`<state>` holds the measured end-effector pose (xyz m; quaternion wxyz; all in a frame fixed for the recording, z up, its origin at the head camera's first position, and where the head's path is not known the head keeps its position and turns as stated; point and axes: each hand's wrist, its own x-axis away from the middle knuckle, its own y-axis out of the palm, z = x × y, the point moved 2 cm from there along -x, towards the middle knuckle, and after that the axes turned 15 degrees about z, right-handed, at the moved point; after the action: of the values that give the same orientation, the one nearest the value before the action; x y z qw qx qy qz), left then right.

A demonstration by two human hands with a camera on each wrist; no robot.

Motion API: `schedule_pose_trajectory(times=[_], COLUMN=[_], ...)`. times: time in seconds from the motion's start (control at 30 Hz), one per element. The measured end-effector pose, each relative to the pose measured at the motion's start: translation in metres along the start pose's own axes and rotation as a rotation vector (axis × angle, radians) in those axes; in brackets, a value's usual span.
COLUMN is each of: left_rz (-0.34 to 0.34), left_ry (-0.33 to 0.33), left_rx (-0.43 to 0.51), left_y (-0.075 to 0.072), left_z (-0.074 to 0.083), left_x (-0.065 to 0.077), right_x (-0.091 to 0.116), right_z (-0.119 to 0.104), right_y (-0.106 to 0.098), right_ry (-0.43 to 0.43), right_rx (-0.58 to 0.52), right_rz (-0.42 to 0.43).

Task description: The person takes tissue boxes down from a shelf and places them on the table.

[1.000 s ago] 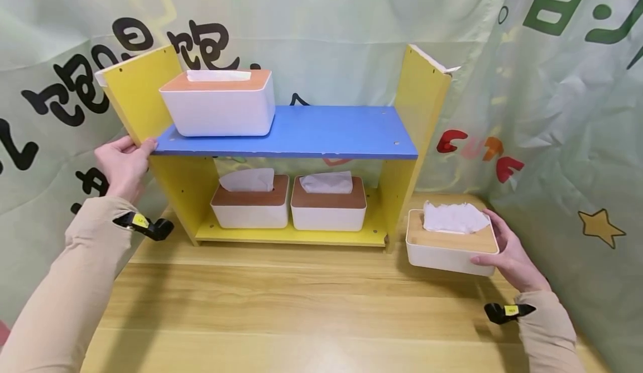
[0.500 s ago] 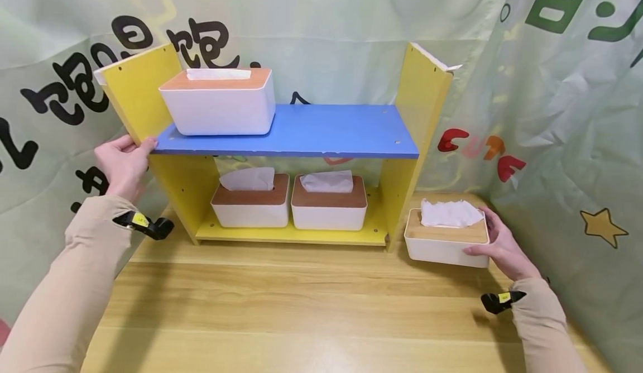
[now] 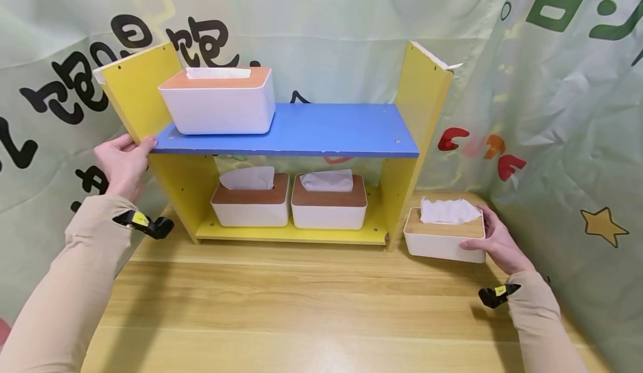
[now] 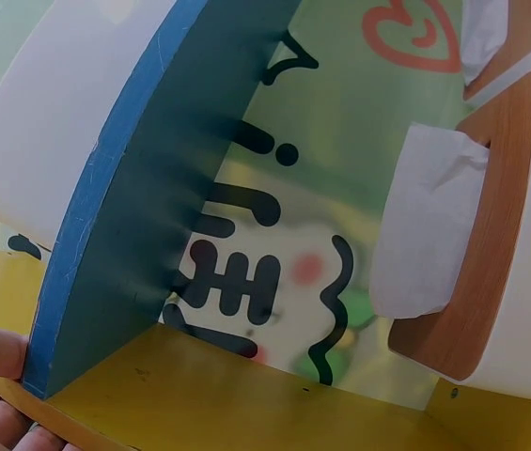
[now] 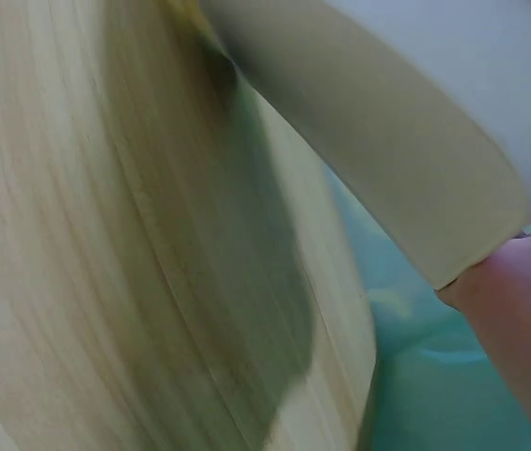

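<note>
My left hand (image 3: pixel 121 165) grips the front edge of the yellow side panel of a small shelf unit (image 3: pixel 173 194), thumb at the corner of its blue board (image 3: pixel 331 130). My right hand (image 3: pixel 501 248) holds a white tissue box (image 3: pixel 437 245) with a light wood lid by its right end, just right of the unit. A tissue sticks out of its lid. In the right wrist view the underside of this box (image 5: pixel 387 141) shows, raised over the wooden table. The fingers behind the box are partly hidden.
A larger white tissue box (image 3: pixel 221 108) stands at the left of the blue board. Two smaller tissue boxes with brown lids, a left one (image 3: pixel 251 215) and a right one (image 3: pixel 329 218), sit side by side on the yellow bottom shelf. A printed curtain (image 3: pixel 552 138) hangs behind and beside the table (image 3: pixel 301 306).
My right hand has moved the tissue box slightly left and away from me, closer to the shelf unit. My left hand has stayed on the side panel.
</note>
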<state>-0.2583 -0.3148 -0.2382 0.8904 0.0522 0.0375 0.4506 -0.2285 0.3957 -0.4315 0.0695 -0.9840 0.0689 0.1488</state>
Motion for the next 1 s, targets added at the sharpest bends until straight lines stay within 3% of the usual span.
schedule_pose_trajectory(times=[0.17,0.4,1.0], left_rz=[0.002,-0.008,-0.014], left_ry=[0.003,-0.016,-0.004], left_rx=[-0.001,0.003,0.009], left_y=[-0.001,-0.001,0.0], left_z=[0.001,0.0,0.0], left_x=[0.0,0.0,0.0], right_x=[-0.006,-0.012,-0.015], right_z=[-0.002,-0.006,0.008], right_y=[-0.004,-0.015,-0.022], right_ry=[0.028,0.085,0.149], right_rx=[0.086,0.236,0.187], right_rz=[-0.042,-0.178,-0.226])
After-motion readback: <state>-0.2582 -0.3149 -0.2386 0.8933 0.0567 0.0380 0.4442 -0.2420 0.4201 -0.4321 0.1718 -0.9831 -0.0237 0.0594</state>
